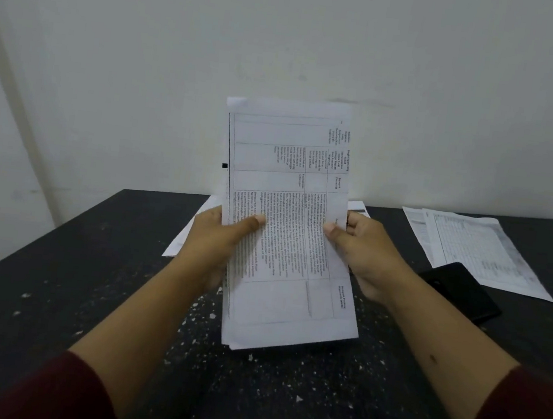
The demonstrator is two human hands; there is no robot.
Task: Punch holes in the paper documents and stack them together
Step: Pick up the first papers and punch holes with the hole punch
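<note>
A bundle of white printed sheets with tables (291,190) is held upright above the dark table, its long side vertical. My left hand (220,240) grips the bundle's left edge, thumb across the front. On the opposite edge, my right hand (363,253) holds it the same way. The bundle's lower edge hangs just over the table top. More loose sheets (477,249) lie flat at the far right. Another sheet (182,236) lies flat behind the bundle, mostly hidden by my left hand. I see no hole punch that I can name.
A flat black object (462,292) rests on the table (52,287) right of my right hand, partly on the loose sheets' near edge. Small white paper specks are scattered over the table near me. A pale wall stands behind the table.
</note>
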